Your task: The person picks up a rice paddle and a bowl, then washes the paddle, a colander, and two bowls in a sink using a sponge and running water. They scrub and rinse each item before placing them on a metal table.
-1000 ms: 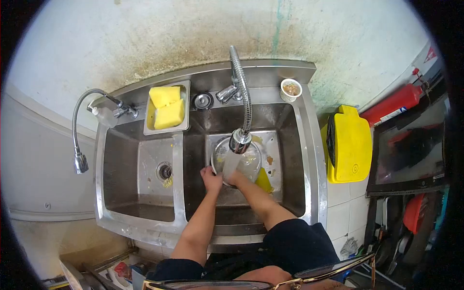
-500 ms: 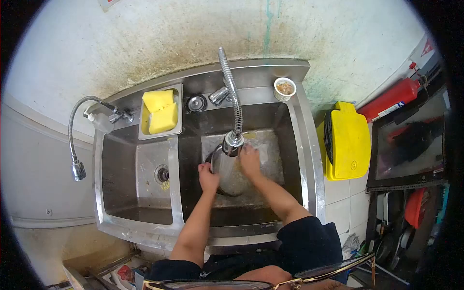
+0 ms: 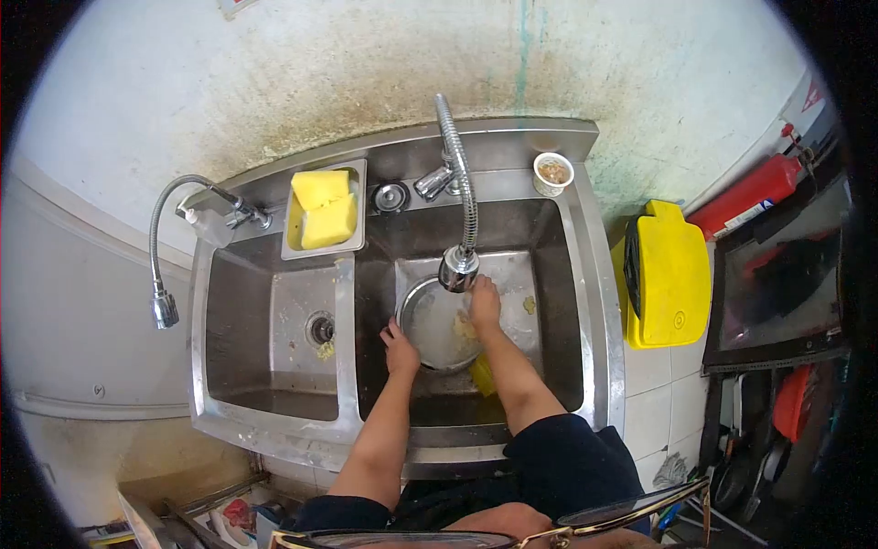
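A round metal bowl [image 3: 430, 334] sits nearly level in the right-hand sink basin [image 3: 558, 274], with cloudy liquid and some yellowish scraps in it. My left hand [image 3: 401, 352] grips its left rim, thumb and fingers at the edge. At the upper right of the rim, my right hand [image 3: 486, 306] is closed on the bowl, its fingertips partly hidden. Directly above hangs the head of a coiled-hose faucet [image 3: 458, 269]. Something yellow [image 3: 483, 375] lies beside the bowl, partly covered by my right forearm.
Two yellow sponges [image 3: 329, 222] lie in a metal tray [image 3: 359, 210] behind the divider. The left basin [image 3: 238, 339] has food scraps by its drain [image 3: 320, 328]. A second faucet [image 3: 163, 306], a cup of scraps [image 3: 552, 174] and a yellow bin [image 3: 672, 274] stand around.
The bowl has gone from tilted to nearly level, and its contents now show. Both hands stay at its rim. The yellow thing beside it has come into view. The camera view has shifted slightly.
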Demonstrator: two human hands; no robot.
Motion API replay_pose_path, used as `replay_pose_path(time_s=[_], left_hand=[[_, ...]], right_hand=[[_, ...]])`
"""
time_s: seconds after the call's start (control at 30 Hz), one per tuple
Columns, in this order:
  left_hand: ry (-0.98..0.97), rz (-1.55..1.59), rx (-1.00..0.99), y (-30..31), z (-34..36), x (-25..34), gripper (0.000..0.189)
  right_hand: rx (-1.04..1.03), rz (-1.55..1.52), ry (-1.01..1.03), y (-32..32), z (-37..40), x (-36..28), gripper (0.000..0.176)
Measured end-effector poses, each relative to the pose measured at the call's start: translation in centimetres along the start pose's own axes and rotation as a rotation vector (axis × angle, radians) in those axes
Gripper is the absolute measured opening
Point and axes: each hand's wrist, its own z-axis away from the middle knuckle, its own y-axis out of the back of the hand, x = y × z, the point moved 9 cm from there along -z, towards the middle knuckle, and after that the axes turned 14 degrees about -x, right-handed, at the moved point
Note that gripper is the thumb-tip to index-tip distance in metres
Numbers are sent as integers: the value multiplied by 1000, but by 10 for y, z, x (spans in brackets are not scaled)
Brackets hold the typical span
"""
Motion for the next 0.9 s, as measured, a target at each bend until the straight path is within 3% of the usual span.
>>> replay_pose_path(time_s=[0.17, 0.3, 0.4, 0.47, 0.57, 0.63, 0.7, 0.77, 0.83, 0.87, 0.9], left_hand=[[-61, 34, 12, -11, -17, -19, 74], [-12, 60, -29, -11, -13, -15, 80], [-5, 83, -54, -16, -19, -23, 84], [-18, 102, -84, -26, -25, -35, 87], [120, 140, -148, -41, -33, -56, 94], [123, 211, -166, -41, -31, -52, 97], [127, 224, -175, -39, -28, -51, 96], [130, 236, -182, -42, -28, -51, 95], [-73, 11, 199, -17, -20, -30, 88], [-72, 14, 200, -14, -16, -20, 88], [-269, -26, 318, 6, 1, 16, 83]], right_hand=[[-179, -228, -164, -30, -10, 29, 39], [-150, -306, -214, -6, -6, 20, 39], [-115, -330, -181, 11, -3, 10, 54], [-192, -357, -150, 23, 2, -7, 44], [-177, -328, -84, 10, -2, -20, 36], [-145, -396, -44, -51, -17, 2, 32], [-116, -462, -4, -57, -17, 3, 29], [-258, -90, 155, -24, 1, -43, 24], [-332, 86, 174, 19, 20, -91, 17], [-401, 262, 189, 27, 26, -105, 11], [-402, 267, 192, 29, 35, -104, 11]])
